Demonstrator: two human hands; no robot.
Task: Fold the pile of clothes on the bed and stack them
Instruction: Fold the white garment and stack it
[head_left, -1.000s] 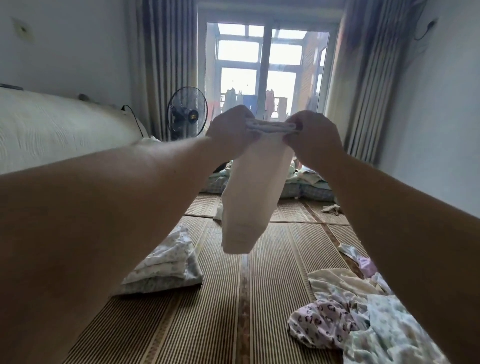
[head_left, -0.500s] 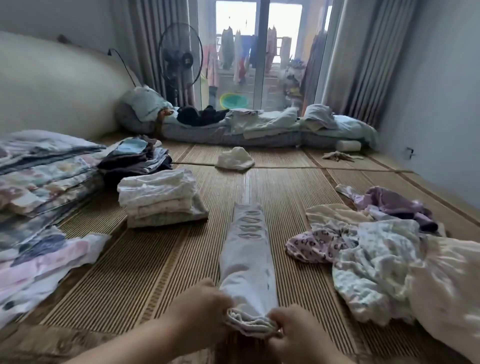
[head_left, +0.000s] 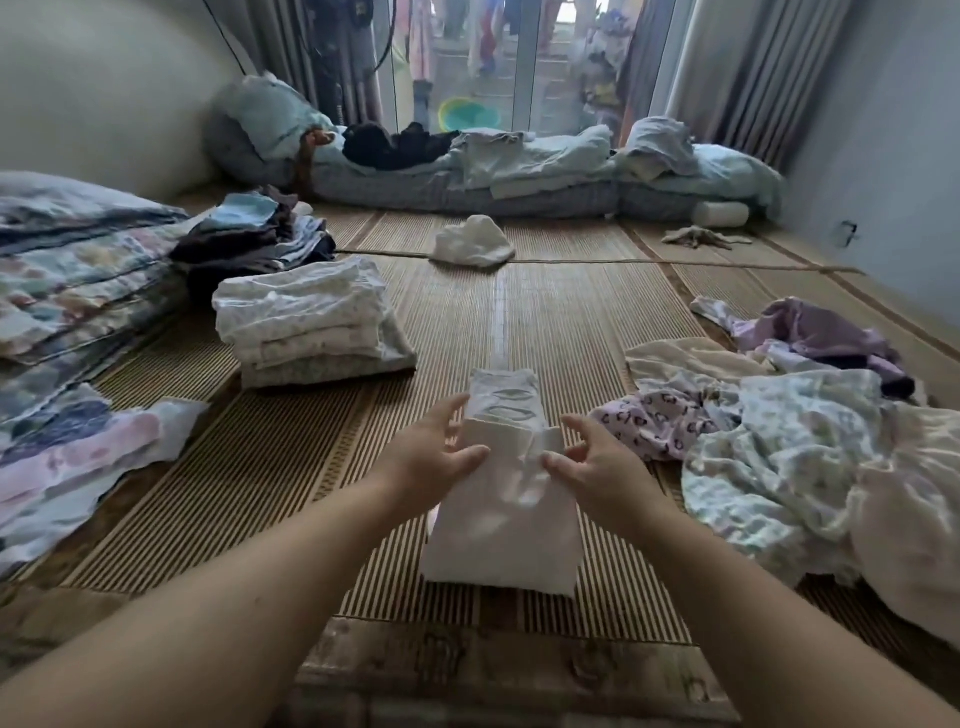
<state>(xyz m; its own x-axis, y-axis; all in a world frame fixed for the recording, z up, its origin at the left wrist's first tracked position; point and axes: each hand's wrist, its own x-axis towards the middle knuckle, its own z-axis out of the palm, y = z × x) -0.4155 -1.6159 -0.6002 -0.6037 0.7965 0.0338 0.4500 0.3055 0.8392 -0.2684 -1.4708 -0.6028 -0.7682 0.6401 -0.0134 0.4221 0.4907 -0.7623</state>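
A long white garment (head_left: 501, 519) lies on the woven mat (head_left: 270, 467) in front of me, its near half doubled over the far printed end. My left hand (head_left: 434, 454) and my right hand (head_left: 597, 470) pinch the folded-over edge from either side, thumbs on top. A neat stack of folded pale clothes (head_left: 306, 322) sits to the left beyond my left hand. To the right lies a loose heap of unfolded clothes (head_left: 779, 447), with a leopard-print piece and purple ones.
A stack of dark folded clothes (head_left: 254, 239) and floral bedding (head_left: 67, 280) lie at the left. A small crumpled white item (head_left: 472, 241) sits mid-mat. Rolled quilts and pillows (head_left: 519, 166) line the far end by the glass door.
The garment went from hanging in the air to lying flat on the mat. Both hands then carried its near end forward over the far part.
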